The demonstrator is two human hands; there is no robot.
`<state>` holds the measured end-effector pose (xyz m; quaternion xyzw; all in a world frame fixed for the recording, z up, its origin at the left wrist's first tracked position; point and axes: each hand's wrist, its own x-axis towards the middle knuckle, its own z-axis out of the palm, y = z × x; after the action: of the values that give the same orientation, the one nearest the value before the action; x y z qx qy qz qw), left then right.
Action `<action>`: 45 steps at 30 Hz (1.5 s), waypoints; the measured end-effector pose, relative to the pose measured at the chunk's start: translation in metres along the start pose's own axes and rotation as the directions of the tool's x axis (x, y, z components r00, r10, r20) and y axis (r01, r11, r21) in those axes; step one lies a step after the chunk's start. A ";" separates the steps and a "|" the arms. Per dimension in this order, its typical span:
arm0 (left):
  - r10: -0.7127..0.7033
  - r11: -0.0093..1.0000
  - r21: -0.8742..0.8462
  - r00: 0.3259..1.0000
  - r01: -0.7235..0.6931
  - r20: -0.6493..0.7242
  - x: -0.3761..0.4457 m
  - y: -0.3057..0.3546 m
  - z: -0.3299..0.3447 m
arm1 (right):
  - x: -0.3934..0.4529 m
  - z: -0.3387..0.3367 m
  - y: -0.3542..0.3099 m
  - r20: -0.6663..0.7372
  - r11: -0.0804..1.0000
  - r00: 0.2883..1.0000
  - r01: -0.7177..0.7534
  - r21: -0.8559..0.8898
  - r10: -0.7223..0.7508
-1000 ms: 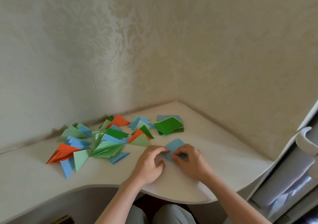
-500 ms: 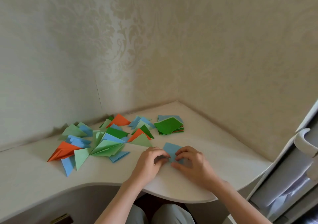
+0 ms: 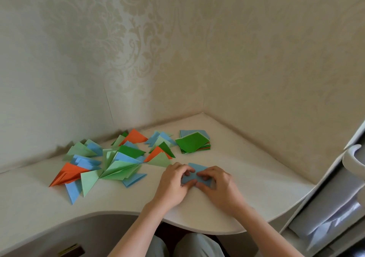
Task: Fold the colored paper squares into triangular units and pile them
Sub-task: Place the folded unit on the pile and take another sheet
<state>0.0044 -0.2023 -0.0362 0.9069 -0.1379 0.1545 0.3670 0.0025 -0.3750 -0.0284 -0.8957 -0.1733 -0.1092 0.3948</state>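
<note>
A blue paper square (image 3: 194, 174) lies on the white desk (image 3: 256, 187), partly folded. My left hand (image 3: 173, 183) pinches its left side with curled fingers and thumb. My right hand (image 3: 218, 185) pinches its right side the same way; both hands hide much of the sheet. To the left lies a loose pile of folded triangles (image 3: 110, 164) in orange, blue, light green and dark green. Behind the hands sits a stack of unfolded squares (image 3: 192, 143), dark green on top.
The desk fills a wall corner, and its curved front edge (image 3: 197, 229) runs just below my wrists. A white cabinet with a handle (image 3: 353, 162) stands at the right. My knees show under the desk.
The blue sheet has gone from a flat diamond to a narrower folded shape. Both hands have closed in over it, fingers meeting at its middle.
</note>
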 end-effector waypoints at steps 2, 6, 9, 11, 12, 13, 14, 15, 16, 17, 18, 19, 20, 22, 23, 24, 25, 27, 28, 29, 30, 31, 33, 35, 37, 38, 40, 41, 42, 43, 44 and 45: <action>-0.037 0.999 -0.032 0.999 0.037 0.011 0.001 -0.001 0.000 | 0.001 0.000 0.001 0.001 0.999 1.000 -0.020 0.024 0.020; -0.089 0.992 -0.090 0.995 0.092 0.036 0.003 -0.004 -0.003 | 0.005 -0.002 0.004 0.062 0.998 0.996 -0.058 0.028 0.056; -0.127 0.984 -0.121 0.991 0.132 0.047 0.004 -0.006 -0.008 | 0.008 -0.008 0.009 0.135 0.995 0.987 -0.092 0.028 0.087; -0.153 0.978 -0.137 0.987 0.160 0.058 0.003 -0.006 -0.011 | 0.007 -0.009 0.010 0.165 0.994 0.982 -0.103 0.028 0.097; -0.164 0.976 -0.138 0.984 0.171 0.062 0.003 -0.005 -0.012 | 0.007 -0.010 0.009 0.169 0.994 0.980 -0.109 0.033 0.101; -0.174 0.975 -0.132 0.983 0.181 0.063 0.003 -0.003 -0.013 | 0.007 -0.010 0.009 0.169 0.993 0.980 -0.112 0.036 0.105; -0.181 0.975 -0.119 0.982 0.187 0.059 0.003 0.000 -0.014 | 0.007 -0.010 0.008 0.166 0.993 0.980 -0.114 0.037 0.107; -0.182 0.978 -0.092 0.982 0.185 0.045 0.003 0.003 -0.014 | 0.006 -0.010 0.007 0.162 0.992 0.981 -0.118 0.038 0.110; -0.170 0.984 -0.056 0.985 0.171 0.018 0.001 0.008 -0.014 | 0.006 -0.010 0.006 0.156 0.992 0.981 -0.121 0.038 0.114; -0.143 0.990 -0.021 0.990 0.142 -0.015 -0.002 0.012 -0.012 | 0.005 -0.009 0.006 0.150 0.991 0.981 -0.126 0.037 0.119; -0.105 0.994 0.002 0.994 0.105 -0.044 -0.006 0.017 -0.009 | 0.005 -0.009 0.005 0.141 0.991 0.982 -0.131 0.038 0.125; -0.070 0.997 0.015 0.996 0.071 -0.054 -0.011 0.022 -0.006 | 0.004 -0.008 0.003 0.129 0.990 0.983 -0.137 0.038 0.131; -0.049 0.998 0.028 0.998 0.050 -0.040 -0.016 0.026 -0.002 | 0.003 -0.007 0.002 0.116 0.989 0.984 -0.141 0.037 0.136; -0.038 0.996 0.077 0.999 0.037 0.011 -0.025 0.032 0.004 | 0.000 -0.004 -0.002 0.093 0.990 0.986 -0.141 0.028 0.138; -0.027 0.993 0.117 0.999 0.024 0.022 -0.027 0.032 0.007 | -0.002 -0.003 -0.005 0.087 0.991 0.987 -0.134 0.019 0.132; -0.010 0.986 0.164 1.000 0.006 0.024 -0.028 0.033 0.008 | -0.004 -0.002 -0.010 0.086 0.992 0.989 -0.125 0.019 0.123; 0.005 0.977 0.213 1.000 -0.010 0.027 -0.029 0.032 0.007 | -0.006 -0.002 -0.014 0.087 0.992 0.990 -0.118 0.036 0.115; 0.024 0.954 0.299 0.999 -0.036 0.044 -0.030 0.030 0.003 | -0.010 -0.006 -0.021 0.063 0.989 0.993 -0.103 0.104 0.096; 0.025 0.946 0.322 0.999 -0.039 0.046 -0.030 0.027 -0.001 | -0.011 -0.011 -0.022 0.030 0.990 0.997 -0.081 0.116 0.078; 0.020 0.945 0.325 0.999 -0.034 0.045 -0.030 0.024 -0.004 | -0.012 -0.016 -0.021 -0.002 0.993 0.999 -0.053 0.103 0.054; 0.017 0.950 0.309 0.999 -0.030 0.044 -0.030 0.021 -0.009 | -0.011 -0.021 -0.019 -0.015 0.997 0.999 -0.028 0.077 0.029; 0.021 0.959 0.280 0.998 -0.034 0.051 -0.030 0.017 -0.013 | -0.011 -0.026 -0.016 -0.005 0.999 1.000 -0.008 0.045 0.008; 0.052 0.972 0.222 0.994 -0.072 0.091 -0.029 0.011 -0.023 | -0.010 -0.031 -0.014 0.081 0.999 0.996 0.029 -0.027 -0.027; 0.083 0.979 0.177 0.989 -0.105 0.126 -0.027 0.007 -0.031 | -0.009 -0.030 -0.013 0.205 0.993 0.978 0.068 -0.093 -0.048; 0.099 0.984 0.133 0.984 -0.119 0.145 -0.026 0.002 -0.039 | -0.008 -0.024 -0.015 0.307 0.981 0.949 0.118 -0.154 -0.066; 0.101 0.986 0.116 0.983 -0.119 0.151 -0.026 0.000 -0.041 | -0.008 -0.019 -0.016 0.335 0.973 0.939 0.140 -0.182 -0.072; 0.086 0.991 0.093 0.987 -0.099 0.138 -0.028 -0.005 -0.044 | -0.007 -0.010 -0.017 0.337 0.961 0.939 0.159 -0.225 -0.076; 0.069 0.993 0.085 0.991 -0.079 0.115 -0.030 -0.007 -0.045 | -0.007 -0.005 -0.017 0.312 0.956 0.946 0.164 -0.245 -0.082; 0.048 0.995 0.081 0.995 -0.055 0.085 -0.032 -0.011 -0.046 | -0.008 -0.002 -0.016 0.280 0.950 0.956 0.169 -0.264 -0.093; 0.023 0.997 0.073 0.998 -0.027 0.054 -0.034 -0.014 -0.047 | -0.009 0.001 -0.015 0.249 0.944 0.963 0.174 -0.279 -0.104; -0.002 0.998 0.055 1.000 0.000 0.025 -0.036 -0.017 -0.048 | -0.009 0.004 -0.014 0.221 0.940 0.968 0.178 -0.291 -0.115; -0.023 0.999 0.037 1.000 0.023 -0.003 -0.038 -0.020 -0.048 | -0.010 0.006 -0.012 0.192 0.938 0.973 0.178 -0.298 -0.124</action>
<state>-0.0321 -0.1494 -0.0303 0.9148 -0.1240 0.1538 0.3522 -0.0115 -0.3652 -0.0275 -0.9369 -0.2555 -0.0882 0.2219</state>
